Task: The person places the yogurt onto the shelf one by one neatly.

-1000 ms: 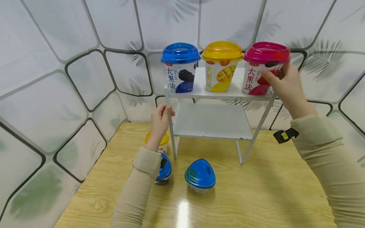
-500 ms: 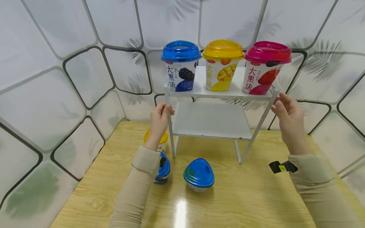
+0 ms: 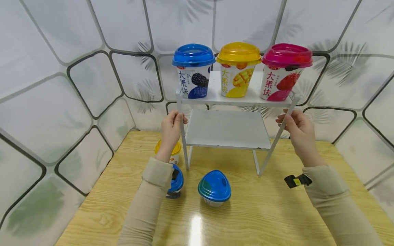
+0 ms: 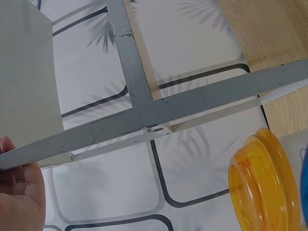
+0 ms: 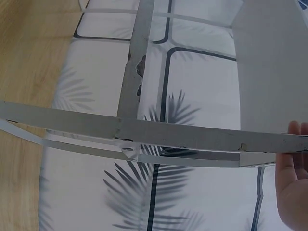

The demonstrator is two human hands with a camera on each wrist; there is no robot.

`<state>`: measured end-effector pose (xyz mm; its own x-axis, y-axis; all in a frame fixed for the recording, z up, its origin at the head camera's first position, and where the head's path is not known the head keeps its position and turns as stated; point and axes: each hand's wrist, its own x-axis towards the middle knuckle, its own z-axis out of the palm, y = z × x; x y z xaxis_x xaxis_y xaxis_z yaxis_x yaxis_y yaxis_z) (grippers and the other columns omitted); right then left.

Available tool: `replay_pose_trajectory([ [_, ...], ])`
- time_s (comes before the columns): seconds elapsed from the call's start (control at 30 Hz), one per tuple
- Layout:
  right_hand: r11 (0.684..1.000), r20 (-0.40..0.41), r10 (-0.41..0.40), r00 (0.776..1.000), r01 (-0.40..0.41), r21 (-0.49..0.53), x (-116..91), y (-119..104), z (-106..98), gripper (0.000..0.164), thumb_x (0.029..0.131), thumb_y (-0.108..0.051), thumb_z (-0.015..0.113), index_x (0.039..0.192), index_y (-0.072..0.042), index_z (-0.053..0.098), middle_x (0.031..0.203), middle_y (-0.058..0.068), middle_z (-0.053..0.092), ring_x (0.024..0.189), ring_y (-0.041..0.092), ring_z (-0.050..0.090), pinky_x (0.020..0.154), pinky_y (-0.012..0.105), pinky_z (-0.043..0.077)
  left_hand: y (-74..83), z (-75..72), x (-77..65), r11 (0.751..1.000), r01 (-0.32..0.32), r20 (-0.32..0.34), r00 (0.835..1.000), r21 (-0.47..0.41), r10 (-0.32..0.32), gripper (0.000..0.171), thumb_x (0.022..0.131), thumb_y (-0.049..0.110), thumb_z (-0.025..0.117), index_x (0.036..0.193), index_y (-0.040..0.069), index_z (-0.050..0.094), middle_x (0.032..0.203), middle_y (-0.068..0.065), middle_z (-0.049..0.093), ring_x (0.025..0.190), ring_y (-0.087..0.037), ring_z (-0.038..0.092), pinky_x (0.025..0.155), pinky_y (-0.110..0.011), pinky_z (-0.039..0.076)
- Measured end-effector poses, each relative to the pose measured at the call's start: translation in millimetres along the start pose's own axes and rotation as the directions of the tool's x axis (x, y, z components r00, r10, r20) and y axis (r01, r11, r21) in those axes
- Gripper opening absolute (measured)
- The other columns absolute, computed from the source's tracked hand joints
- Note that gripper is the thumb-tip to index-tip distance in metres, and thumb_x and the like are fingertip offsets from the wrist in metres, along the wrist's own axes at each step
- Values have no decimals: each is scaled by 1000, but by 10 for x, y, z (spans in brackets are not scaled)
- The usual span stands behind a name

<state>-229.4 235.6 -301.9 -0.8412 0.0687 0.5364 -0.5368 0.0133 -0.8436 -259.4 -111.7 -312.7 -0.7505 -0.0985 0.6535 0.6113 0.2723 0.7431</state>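
Observation:
A white two-tier metal rack [image 3: 227, 130] stands on the wooden table. On its top shelf are a blue-lidded blackberry yogurt cup [image 3: 194, 73], a yellow-lidded mango one [image 3: 237, 71] and a pink-lidded strawberry one [image 3: 284, 73], all upright. My left hand [image 3: 171, 128] grips the rack's left front leg [image 4: 91, 137], its fingers wrapped behind the bar. On the other side, my right hand [image 3: 300, 133] holds the right front leg [image 5: 192, 136], fingertips showing past the inner edge. The lower shelf [image 3: 227, 129] bears nothing.
In front of the rack stands a blue-lidded cup [image 3: 214, 187]. Another blue-lidded cup [image 3: 176, 181] and a yellow-lidded cup [image 3: 175, 150] sit at the left, partly hidden by my left arm. A patterned wall cloth [image 3: 92, 85] rises behind and at both sides.
My right hand has let go of the strawberry yogurt cup, come down, and taken hold of the rack's right leg. The left hand has stayed on the left leg.

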Motion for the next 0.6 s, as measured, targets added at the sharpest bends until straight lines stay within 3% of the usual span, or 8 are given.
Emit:
replay_pose_trajectory([
  [0.3, 999, -39, -27, 999, 25, -47, 60, -27, -44, 13, 88, -8, 52, 85, 2, 60, 73, 1, 62, 68, 8, 62, 66, 16, 49, 14, 38, 10, 999, 22, 0, 1000, -47, -22, 24, 92, 11, 44, 81, -8, 53, 74, -21, 58, 68, -26, 56, 68, -34, 48],
  [0.47, 1000, -46, -6, 999, 5, -19, 71, -28, -26, 11, 86, -7, 53, 81, -4, 62, 72, 1, 63, 66, 8, 62, 65, 17, 49, 33, 38, 7, 987, 95, -2, 995, -130, -97, 23, 92, 10, 44, 83, -9, 51, 76, -20, 57, 67, -12, 55, 69, -29, 48],
  [0.6, 999, -45, -6, 999, 4, -48, 75, -23, -11, 11, 86, -7, 52, 80, -5, 62, 71, 0, 62, 65, 8, 62, 64, 16, 49, 59, 32, -21, 973, 164, -12, 986, -162, -168, 19, 92, 7, 44, 85, -8, 52, 77, -17, 57, 68, -9, 54, 71, -27, 47],
])
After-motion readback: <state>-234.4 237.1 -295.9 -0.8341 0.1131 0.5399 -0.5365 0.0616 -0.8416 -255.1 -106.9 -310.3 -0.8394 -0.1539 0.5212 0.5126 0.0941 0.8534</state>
